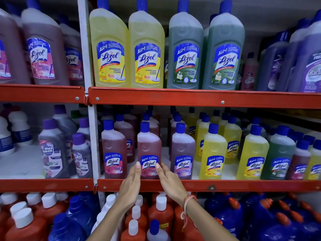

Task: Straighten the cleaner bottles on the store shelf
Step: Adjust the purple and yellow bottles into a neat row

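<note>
- Head view: your left hand and right hand are flanking the pink bottle on the middle shelf, fingers open and extended.
- Fingertips are seemingly touching its label; no grip visible.

Red metal shelf rails run across three tiers, bolted to a white upright post. White shelf board on the middle tier. Pale wall behind, possibly grey; dim, even indoor light.
</note>
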